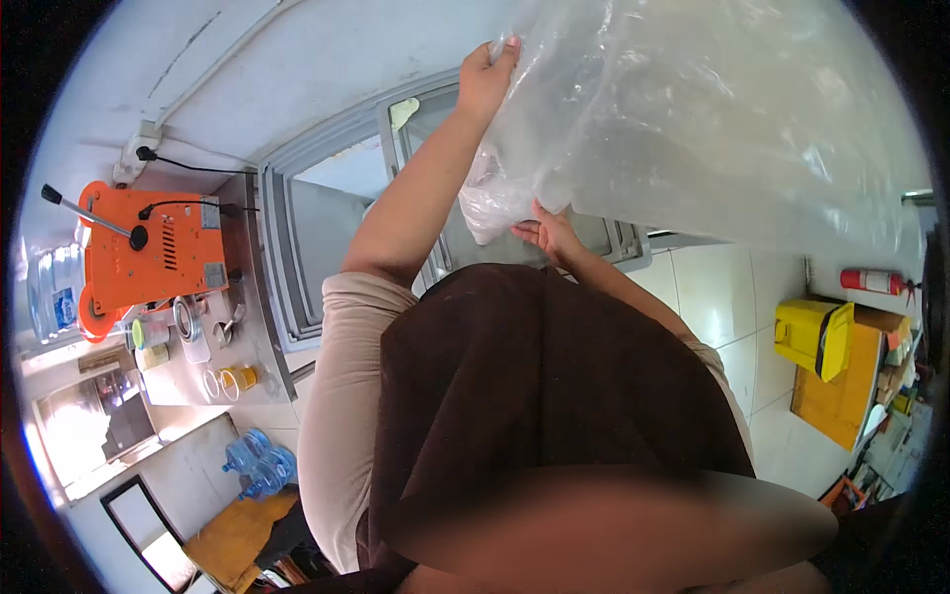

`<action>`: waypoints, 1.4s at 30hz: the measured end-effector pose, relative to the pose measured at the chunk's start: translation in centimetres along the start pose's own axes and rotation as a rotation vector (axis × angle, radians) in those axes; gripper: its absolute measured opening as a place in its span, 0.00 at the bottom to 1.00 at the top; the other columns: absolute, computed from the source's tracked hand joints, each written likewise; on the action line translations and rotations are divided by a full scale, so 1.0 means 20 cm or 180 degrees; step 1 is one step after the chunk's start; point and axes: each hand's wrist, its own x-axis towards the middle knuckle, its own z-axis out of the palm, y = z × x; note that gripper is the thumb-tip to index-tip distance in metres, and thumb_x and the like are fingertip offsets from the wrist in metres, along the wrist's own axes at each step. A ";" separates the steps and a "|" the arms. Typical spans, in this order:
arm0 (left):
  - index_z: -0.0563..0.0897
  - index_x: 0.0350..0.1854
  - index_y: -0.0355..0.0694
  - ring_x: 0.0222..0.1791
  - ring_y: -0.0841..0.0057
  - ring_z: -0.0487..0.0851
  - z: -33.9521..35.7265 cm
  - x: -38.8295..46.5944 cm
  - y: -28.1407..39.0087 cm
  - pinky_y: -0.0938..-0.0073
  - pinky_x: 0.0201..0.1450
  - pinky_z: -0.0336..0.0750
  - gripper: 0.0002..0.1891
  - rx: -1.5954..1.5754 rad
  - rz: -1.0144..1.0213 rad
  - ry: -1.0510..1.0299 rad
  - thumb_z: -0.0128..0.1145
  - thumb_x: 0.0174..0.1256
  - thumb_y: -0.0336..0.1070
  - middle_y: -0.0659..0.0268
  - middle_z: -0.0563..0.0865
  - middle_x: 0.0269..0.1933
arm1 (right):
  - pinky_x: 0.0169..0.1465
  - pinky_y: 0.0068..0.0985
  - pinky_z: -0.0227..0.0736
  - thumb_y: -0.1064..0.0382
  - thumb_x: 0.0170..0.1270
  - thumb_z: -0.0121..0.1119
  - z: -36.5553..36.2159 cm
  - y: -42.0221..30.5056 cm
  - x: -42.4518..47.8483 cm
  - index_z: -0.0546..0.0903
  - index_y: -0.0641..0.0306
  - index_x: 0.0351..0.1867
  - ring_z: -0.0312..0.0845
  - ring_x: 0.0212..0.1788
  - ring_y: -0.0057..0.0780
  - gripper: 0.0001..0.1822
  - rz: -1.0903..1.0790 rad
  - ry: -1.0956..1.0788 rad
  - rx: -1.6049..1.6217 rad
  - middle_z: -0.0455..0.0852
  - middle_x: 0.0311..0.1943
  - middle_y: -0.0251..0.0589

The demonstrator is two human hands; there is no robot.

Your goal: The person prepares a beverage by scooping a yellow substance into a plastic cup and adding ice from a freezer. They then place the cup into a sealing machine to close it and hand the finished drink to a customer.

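A large clear plastic bag hangs spread across the upper right, in front of the wall. My left hand is raised at the top centre and pinches the bag's edge between thumb and fingers. Lower down, my right hand is at the bag's bunched lower corner, its fingers partly spread; whether it grips the plastic I cannot tell. Behind the bag and my arms is a chest freezer with a grey frame and sliding lids, partly hidden by the plastic.
On the left, a metal table bears an orange machine with a lever, plastic cups and containers. Large blue water bottles are at the lower left. A yellow bin and a red fire extinguisher are at the right.
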 end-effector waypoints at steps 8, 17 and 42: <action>0.79 0.47 0.35 0.36 0.80 0.75 -0.26 0.01 0.01 0.76 0.42 0.71 0.17 0.0420 -0.0048 -0.0944 0.56 0.63 0.42 0.66 0.80 0.36 | 0.56 0.34 0.77 0.56 0.67 0.59 -0.10 -0.13 -0.04 0.62 0.66 0.62 0.78 0.54 0.37 0.29 -0.0041 -0.0297 -0.1632 0.74 0.58 0.49; 0.78 0.52 0.34 0.51 0.70 0.79 -0.37 -0.03 -0.21 0.70 0.57 0.71 0.21 0.0540 0.0582 -0.1300 0.58 0.59 0.40 0.59 0.82 0.45 | 0.74 0.38 0.44 0.53 0.62 0.58 0.28 -1.25 -0.70 0.62 0.63 0.63 0.51 0.72 0.38 0.31 -0.5205 0.1044 -0.2005 0.63 0.65 0.45; 0.61 0.68 0.34 0.64 0.61 0.67 -0.67 -0.19 -0.31 0.64 0.61 0.68 0.35 0.1085 0.0279 -0.4076 0.61 0.58 0.32 0.48 0.66 0.67 | 0.53 0.40 0.72 0.54 0.60 0.57 0.75 -0.01 -0.69 0.81 0.66 0.46 0.76 0.49 0.48 0.19 -0.2987 0.0810 -0.5229 0.80 0.46 0.57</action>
